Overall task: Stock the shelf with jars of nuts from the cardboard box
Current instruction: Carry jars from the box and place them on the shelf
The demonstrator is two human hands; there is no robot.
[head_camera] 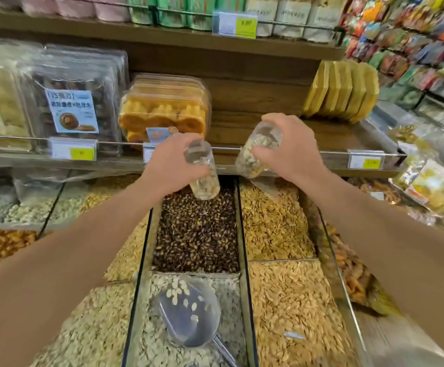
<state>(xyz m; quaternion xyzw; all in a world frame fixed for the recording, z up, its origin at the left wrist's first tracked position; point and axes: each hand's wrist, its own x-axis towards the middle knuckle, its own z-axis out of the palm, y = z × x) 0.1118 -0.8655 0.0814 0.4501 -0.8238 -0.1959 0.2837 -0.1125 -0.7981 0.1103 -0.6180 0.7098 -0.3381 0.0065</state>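
Observation:
My left hand (172, 162) grips a clear plastic jar of pale nuts (206, 181) by its upper end, the jar tilted with its base toward me. My right hand (285, 147) grips a second clear jar of nuts (255, 152), tilted to the left. Both jars hang in the air just in front of the wooden shelf (321, 133), near its metal rail (295, 152), above the bulk bins. The shelf stretch behind the jars is bare wood. The cardboard box is out of view.
Glass-walled bins of seeds and nuts (197, 231) lie below my arms, one with a clear plastic scoop (189, 316). On the shelf stand boxed pastries (162, 112) at left and yellow packets (342, 91) at right. Price tags clip to the rail. Bagged snacks fill the right side.

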